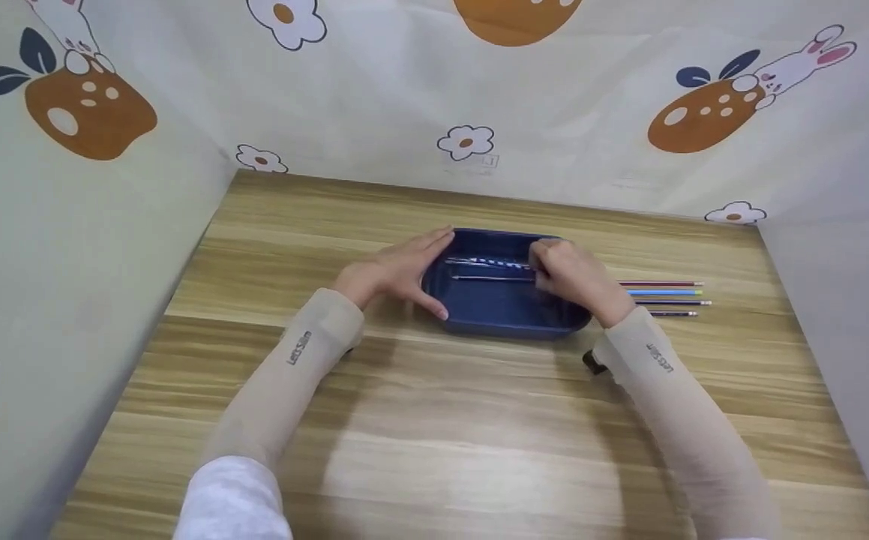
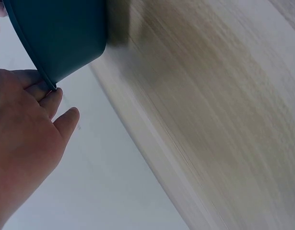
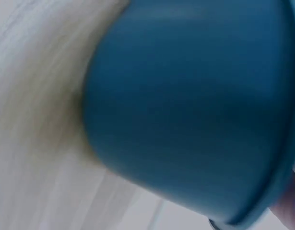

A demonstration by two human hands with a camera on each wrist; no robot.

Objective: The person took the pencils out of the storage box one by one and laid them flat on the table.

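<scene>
Probably light, stiff, slippery pencils [image 1: 492, 278] — I'd pinch mid-shaft. Lying inside tray [image 1: 505, 309], frame centre. Left hand [image 1: 403, 268] grips tray's left end; right hand [image 1: 570, 274] curled over pencils — can't tell if holding.

Between the forearms [image 1: 288, 386], the table [image 1: 471, 435] offers open approach to the tray [image 1: 505, 328], its left end blocked by the left hand [image 1: 403, 271], its right by the right hand [image 1: 575, 276].
</scene>
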